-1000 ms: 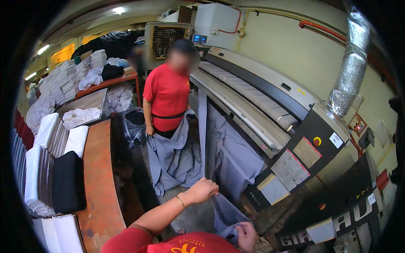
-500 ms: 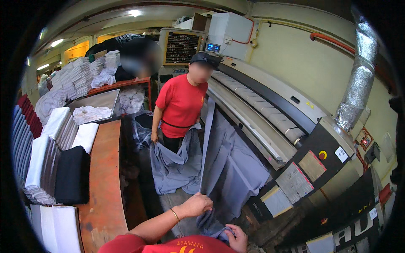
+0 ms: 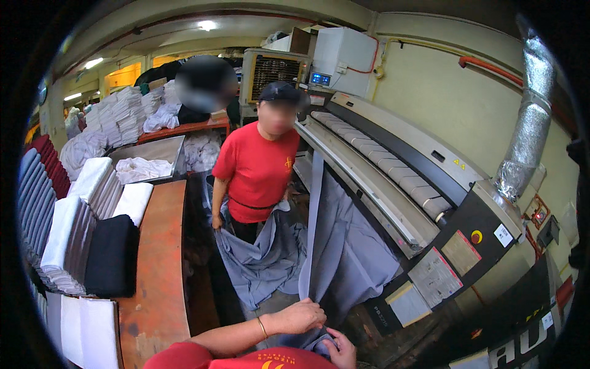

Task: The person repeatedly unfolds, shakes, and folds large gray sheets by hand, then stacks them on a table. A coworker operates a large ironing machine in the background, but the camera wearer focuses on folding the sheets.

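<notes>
A large grey cloth (image 3: 353, 246) hangs in folds from the front of the long roller ironing machine (image 3: 375, 144) down toward me. My left hand (image 3: 300, 317), with a bangle at the wrist, is closed on an edge of this cloth. Just below and to its right, my right hand (image 3: 340, 350) is closed around a gathered part of the cloth near my body. Across from me, a co-worker in a red shirt (image 3: 255, 166) and dark cap stands by the machine, holding a drooping stretch of grey cloth (image 3: 264, 264) at waist height.
On the left, a brown wooden table (image 3: 161, 258) carries folded white cloths (image 3: 92, 332) and a black folded stack (image 3: 112, 255). Behind it are a metal bin (image 3: 163, 150) with white cloth and heaped white linen (image 3: 123, 114). A silver duct (image 3: 528, 123) rises at the right.
My two hands have come closer together, still gripping the cloth. The co-worker's cloth hangs wider and lower, and the hand on its left edge has moved outward. My view has shifted slightly.
</notes>
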{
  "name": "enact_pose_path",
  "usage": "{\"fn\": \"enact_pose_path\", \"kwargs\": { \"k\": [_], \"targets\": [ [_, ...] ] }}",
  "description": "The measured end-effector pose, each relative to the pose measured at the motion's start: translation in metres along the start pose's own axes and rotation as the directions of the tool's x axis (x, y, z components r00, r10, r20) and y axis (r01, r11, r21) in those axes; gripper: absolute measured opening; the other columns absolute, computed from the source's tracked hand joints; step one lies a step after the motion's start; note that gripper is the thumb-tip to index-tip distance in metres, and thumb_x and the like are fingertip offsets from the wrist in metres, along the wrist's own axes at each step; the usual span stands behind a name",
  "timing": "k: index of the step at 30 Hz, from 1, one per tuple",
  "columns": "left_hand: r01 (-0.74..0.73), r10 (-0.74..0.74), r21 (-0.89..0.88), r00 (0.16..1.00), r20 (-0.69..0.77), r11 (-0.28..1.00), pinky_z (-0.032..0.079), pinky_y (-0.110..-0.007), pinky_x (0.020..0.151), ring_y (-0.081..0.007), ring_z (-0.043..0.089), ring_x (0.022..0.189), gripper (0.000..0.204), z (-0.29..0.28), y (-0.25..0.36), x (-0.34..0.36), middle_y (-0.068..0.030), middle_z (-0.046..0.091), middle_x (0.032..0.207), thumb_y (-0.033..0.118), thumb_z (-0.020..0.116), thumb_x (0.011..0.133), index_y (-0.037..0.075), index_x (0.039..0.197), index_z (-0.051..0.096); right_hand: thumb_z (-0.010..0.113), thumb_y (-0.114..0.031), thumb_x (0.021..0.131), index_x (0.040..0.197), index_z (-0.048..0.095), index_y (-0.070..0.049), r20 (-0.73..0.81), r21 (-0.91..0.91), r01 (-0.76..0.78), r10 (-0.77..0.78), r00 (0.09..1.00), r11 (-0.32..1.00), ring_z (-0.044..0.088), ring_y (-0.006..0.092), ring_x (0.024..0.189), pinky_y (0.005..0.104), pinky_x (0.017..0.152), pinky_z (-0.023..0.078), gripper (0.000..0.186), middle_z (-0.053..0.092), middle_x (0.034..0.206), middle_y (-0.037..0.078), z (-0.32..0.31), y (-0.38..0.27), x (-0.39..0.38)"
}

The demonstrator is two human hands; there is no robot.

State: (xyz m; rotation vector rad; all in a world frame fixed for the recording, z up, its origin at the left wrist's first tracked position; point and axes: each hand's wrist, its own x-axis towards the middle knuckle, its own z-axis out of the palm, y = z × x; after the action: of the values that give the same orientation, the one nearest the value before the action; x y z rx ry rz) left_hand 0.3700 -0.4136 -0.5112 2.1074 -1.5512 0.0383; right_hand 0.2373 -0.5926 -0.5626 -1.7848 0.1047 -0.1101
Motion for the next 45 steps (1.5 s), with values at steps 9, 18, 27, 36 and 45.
{"fn": "enact_pose_path", "kwargs": {
  "k": [9, 18, 27, 36, 45],
  "targets": [
    [-0.057, 0.065, -0.117, 0.995, 0.069, 0.992, 0.039, -0.037, 0.084, -0.0236, 0.057, 0.088, 0.012, 0.01, 0.01, 0.012, -0.0065, 0.058, 0.084, 0.021, 0.059, 0.087, 0.011, 0.093, 0.061, 0.069, -0.01, 0.084, 0.106, 0.063, -0.002, -0.037, -0.098, 0.044, -0.048, 0.998, 0.994, 0.063, 0.0107, 0.073, 0.0266, 0.065, 0.049, 0.025, 0.068, 0.08, 0.009, 0.005, 0.033, 0.01],
    [-0.185, 0.196, -0.135, 0.978, 0.076, 0.974, 0.035, -0.043, 0.094, -0.0252, 0.056, 0.1, 0.019, 0.011, -0.072, 0.03, -0.0056, 0.059, 0.092, 0.028, 0.061, 0.087, 0.011, 0.096, 0.062, 0.069, -0.01, 0.084, 0.094, 0.065, -0.002, -0.093, -0.06, 0.058, -0.063, 0.994, 0.997, 0.063, 0.0112, 0.072, 0.0271, 0.067, 0.05, 0.014, 0.068, 0.08, 0.008, 0.001, -0.007, 0.005],
    [0.27, -0.299, 0.212, 0.946, 0.122, 0.939, 0.024, -0.057, 0.107, -0.0234, 0.055, 0.109, 0.012, 0.004, -0.202, 0.025, -0.0043, 0.063, 0.096, 0.022, 0.059, 0.089, 0.015, 0.097, 0.064, 0.055, 0.002, 0.088, 0.096, 0.063, -0.002, -0.001, 0.052, 0.049, -0.049, 0.999, 0.997, 0.059, 0.0149, 0.086, 0.03, 0.075, 0.048, 0.012, 0.063, 0.089, 0.009, -0.014, -0.022, -0.004],
    [0.149, -0.148, 0.039, 0.988, -0.039, 0.988, 0.04, -0.04, 0.086, -0.0278, 0.06, 0.09, 0.008, -0.011, -0.134, 0.063, -0.0069, 0.065, 0.086, 0.009, 0.059, 0.08, 0.011, 0.086, 0.064, 0.07, -0.011, 0.084, 0.094, 0.065, -0.001, -0.231, 0.0, 0.021, -0.02, 0.973, 1.0, 0.062, 0.0093, 0.08, 0.0256, 0.074, 0.049, 0.014, 0.067, 0.083, 0.006, -0.016, 0.028, 0.0],
    [0.339, -0.356, 0.13, 0.924, 0.14, 0.932, 0.04, -0.04, 0.082, -0.0245, 0.061, 0.093, 0.009, 0.032, -0.167, 0.018, -0.004, 0.066, 0.088, 0.017, 0.057, 0.085, 0.015, 0.09, 0.064, 0.07, -0.011, 0.085, 0.09, 0.063, -0.001, -0.217, -0.04, 0.037, -0.045, 0.975, 0.999, 0.06, 0.0081, 0.075, 0.0252, 0.069, 0.049, 0.013, 0.066, 0.08, 0.006, -0.019, 0.034, -0.001]
  ]
}}
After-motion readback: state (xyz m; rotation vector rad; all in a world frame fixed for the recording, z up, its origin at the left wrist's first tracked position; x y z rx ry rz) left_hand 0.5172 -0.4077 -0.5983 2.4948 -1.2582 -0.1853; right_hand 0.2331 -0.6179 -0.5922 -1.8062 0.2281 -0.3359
